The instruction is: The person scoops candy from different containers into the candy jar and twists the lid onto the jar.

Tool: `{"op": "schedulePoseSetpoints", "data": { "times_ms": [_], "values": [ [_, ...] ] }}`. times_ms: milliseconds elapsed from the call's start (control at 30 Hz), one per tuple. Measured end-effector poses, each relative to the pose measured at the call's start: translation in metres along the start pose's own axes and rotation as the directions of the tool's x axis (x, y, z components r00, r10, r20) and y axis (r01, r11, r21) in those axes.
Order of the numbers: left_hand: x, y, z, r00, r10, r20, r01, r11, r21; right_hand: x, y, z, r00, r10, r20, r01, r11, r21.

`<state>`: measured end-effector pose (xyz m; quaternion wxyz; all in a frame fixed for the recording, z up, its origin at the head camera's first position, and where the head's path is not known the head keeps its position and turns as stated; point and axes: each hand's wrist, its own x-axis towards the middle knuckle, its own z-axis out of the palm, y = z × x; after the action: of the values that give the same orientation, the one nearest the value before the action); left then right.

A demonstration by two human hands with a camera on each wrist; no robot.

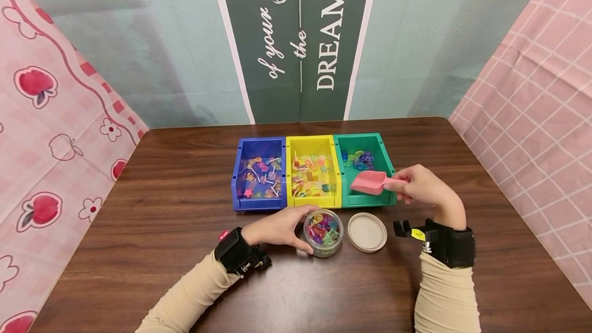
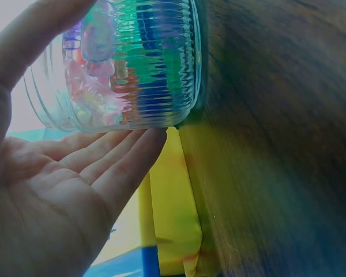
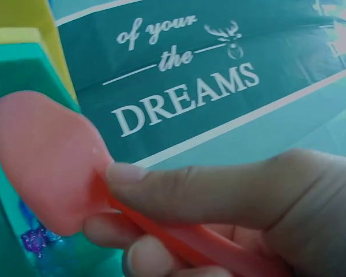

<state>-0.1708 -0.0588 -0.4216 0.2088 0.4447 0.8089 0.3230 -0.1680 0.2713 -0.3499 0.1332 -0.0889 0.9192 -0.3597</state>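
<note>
My left hand holds a clear ribbed jar upright on the table, thumb on the near side and fingers along the far side. Colourful translucent trinkets fill much of the open jar. The handle of a small pink scoop is pinched between the thumb and fingers of my right hand. Its blade hangs over the front part of the green bin. Blue, purple and green pieces lie toward the back of that bin. Beside the jar, a round pale lid lies flat.
A yellow bin and a blue bin stand against the green one in a row, both holding small lollipop-like and other colourful pieces. Behind the brown table hangs a lettered cloth; pink cloths hang at both sides.
</note>
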Motion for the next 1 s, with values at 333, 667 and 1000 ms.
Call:
{"op": "schedulePoseSetpoints", "data": {
  "times_ms": [333, 667, 1000],
  "values": [
    [0.001, -0.001, 0.001, 1.0, -0.007, 0.001, 0.007, 1.0, -0.004, 0.011, -0.003, 0.007, 0.995, 0.094, 0.01, -0.093, 0.991, -0.095],
    [0.001, -0.001, 0.001, 1.0, -0.004, -0.002, 0.004, 1.0, -0.002, 0.013, -0.006, 0.01, 0.986, 0.164, 0.037, -0.161, 0.984, -0.081],
    [0.001, -0.002, 0.001, 1.0, -0.005, 0.004, 0.005, 1.0, -0.003, 0.016, -0.007, 0.017, 0.951, 0.29, 0.105, -0.289, 0.957, -0.022]
  ]
}}
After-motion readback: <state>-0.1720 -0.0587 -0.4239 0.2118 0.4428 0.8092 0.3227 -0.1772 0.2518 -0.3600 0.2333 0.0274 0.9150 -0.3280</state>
